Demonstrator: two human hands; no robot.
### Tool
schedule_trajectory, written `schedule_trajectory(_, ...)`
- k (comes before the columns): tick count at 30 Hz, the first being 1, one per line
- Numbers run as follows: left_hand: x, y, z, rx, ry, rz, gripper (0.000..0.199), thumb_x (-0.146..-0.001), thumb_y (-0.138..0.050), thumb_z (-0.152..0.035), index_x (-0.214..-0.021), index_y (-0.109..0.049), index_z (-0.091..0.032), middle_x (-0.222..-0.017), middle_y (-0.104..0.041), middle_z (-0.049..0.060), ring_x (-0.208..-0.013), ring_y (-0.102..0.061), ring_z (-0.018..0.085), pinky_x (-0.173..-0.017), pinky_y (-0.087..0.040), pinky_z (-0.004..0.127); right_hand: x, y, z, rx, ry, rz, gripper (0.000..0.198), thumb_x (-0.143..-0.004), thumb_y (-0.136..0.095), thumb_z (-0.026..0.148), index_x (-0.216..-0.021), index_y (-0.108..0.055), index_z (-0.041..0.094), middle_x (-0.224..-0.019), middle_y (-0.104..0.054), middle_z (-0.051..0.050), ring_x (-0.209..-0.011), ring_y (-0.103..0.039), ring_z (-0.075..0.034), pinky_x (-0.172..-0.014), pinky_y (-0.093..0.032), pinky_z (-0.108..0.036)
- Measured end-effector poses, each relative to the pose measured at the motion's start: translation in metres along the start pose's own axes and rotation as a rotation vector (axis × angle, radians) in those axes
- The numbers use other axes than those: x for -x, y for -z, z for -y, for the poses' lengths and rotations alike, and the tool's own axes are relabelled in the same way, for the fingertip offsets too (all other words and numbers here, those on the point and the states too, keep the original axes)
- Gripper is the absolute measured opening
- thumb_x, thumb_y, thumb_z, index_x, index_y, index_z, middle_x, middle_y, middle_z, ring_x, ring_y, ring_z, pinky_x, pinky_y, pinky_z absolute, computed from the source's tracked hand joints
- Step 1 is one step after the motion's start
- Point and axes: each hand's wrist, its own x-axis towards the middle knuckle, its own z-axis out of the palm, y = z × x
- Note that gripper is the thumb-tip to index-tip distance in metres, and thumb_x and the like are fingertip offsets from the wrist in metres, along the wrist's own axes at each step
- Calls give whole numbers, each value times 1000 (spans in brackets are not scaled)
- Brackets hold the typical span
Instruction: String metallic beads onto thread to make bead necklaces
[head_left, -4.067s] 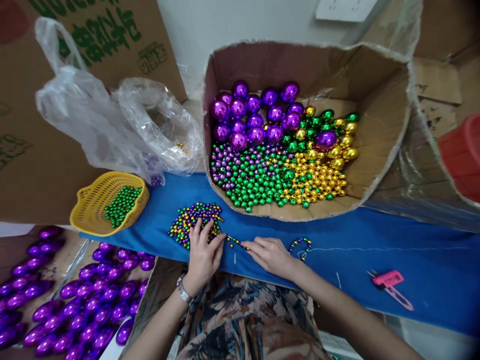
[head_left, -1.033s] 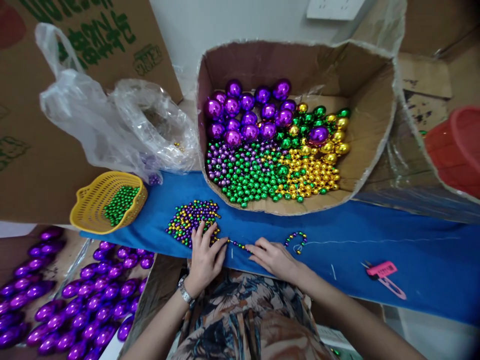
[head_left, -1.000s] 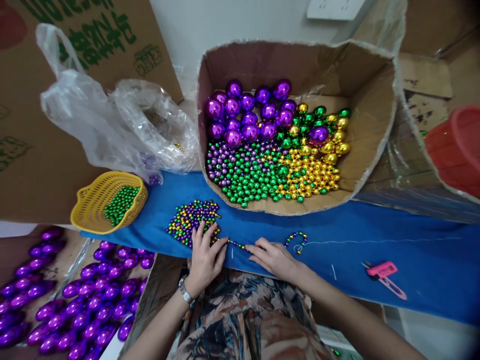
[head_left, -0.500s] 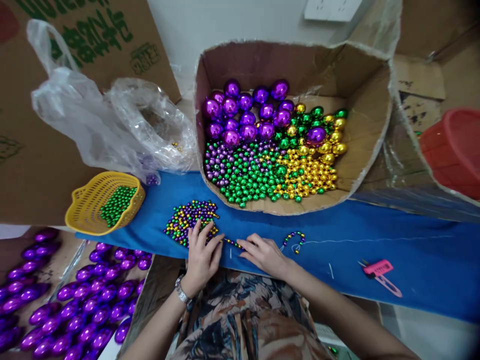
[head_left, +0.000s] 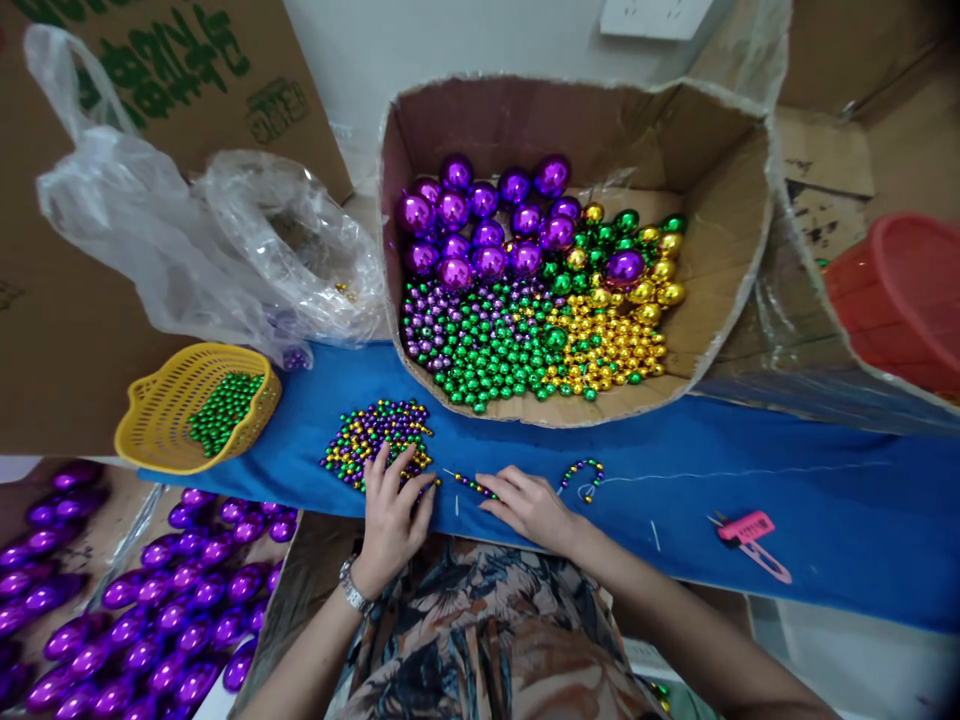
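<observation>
My right hand (head_left: 531, 508) is closed in a pinch on a thin needle threaded with several small purple, green and gold beads (head_left: 471, 484). The needle's bare tip points left. My left hand (head_left: 391, 512) lies at the pile of small mixed beads (head_left: 367, 437), two fingers stretched over it. Its thumb and index finger come together at a small gold bead (head_left: 437, 482), just short of the needle tip. A curved strand of beads (head_left: 581, 468) on white thread (head_left: 720, 474) lies right of my right hand, on the blue cloth (head_left: 517, 445).
An open cardboard box (head_left: 720, 210) of purple, green and gold balls stands behind my hands. To the left is a yellow basket (head_left: 142, 425) with green beads. A pink thread cutter (head_left: 752, 530) lies at right. Large purple balls (head_left: 172, 600) fill the lower left; a red bucket (head_left: 877, 290) stands far right.
My left thumb and index finger have drawn back left from the needle tip, which now shows bare, toward the bead pile. My right hand keeps its pinch. The view has shifted slightly.
</observation>
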Motion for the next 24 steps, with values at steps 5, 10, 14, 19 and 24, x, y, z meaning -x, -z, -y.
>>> schedule_trajectory(5, 4, 0, -1, -28, -31, 17, 20, -84, -60, -18, -101, -67, -25, -135, -50, 9, -140, -23, 35, -110, -22, 63, 1, 0, 0, -7, -4, -1, 35, -98, -46, 37, -123, -57, 15, -97, -63, -8, -87, -65, -16, -77, -55, -25)
schedule_trajectory(10, 5, -4, 0, -106, -46, 21, 28, -84, -60, -18, -110, -66, -28, -136, -48, 10, -140, -21, 37, -108, -21, 65, 1, -2, 0, 21, 26, -7, 33, -97, -47, 34, -123, -57, 15, -96, -64, -9, -85, -65, -16, -75, -55, -25)
schedule_trajectory(14, 0, -5, -1, -119, -19, 20, 30, -84, -60, -19, -112, -66, -28, -138, -47, 10, -140, -21, 38, -108, -22, 64, 0, -1, 1, 29, 40, -14, 33, -97, -47, 34, -122, -58, 15, -95, -64, -8, -85, -65, -16, -74, -56, -25)
schedule_trajectory(19, -2, -1, 0, -100, 3, 0, 26, -85, -59, -20, -109, -66, -25, -137, -48, 11, -140, -22, 36, -109, -22, 62, 1, -1, 0, 27, 38, -17, 32, -98, -45, 34, -122, -58, 16, -96, -64, -9, -85, -65, -16, -73, -56, -25)
schedule_trajectory(24, -3, -1, 5, -93, 24, -34, 25, -85, -58, -18, -108, -65, -24, -136, -49, 10, -140, -24, 35, -109, -24, 61, -7, -1, 0, 57, 30, -28, 32, -98, -46, 34, -121, -58, 16, -98, -65, -9, -85, -65, -16, -74, -55, -24)
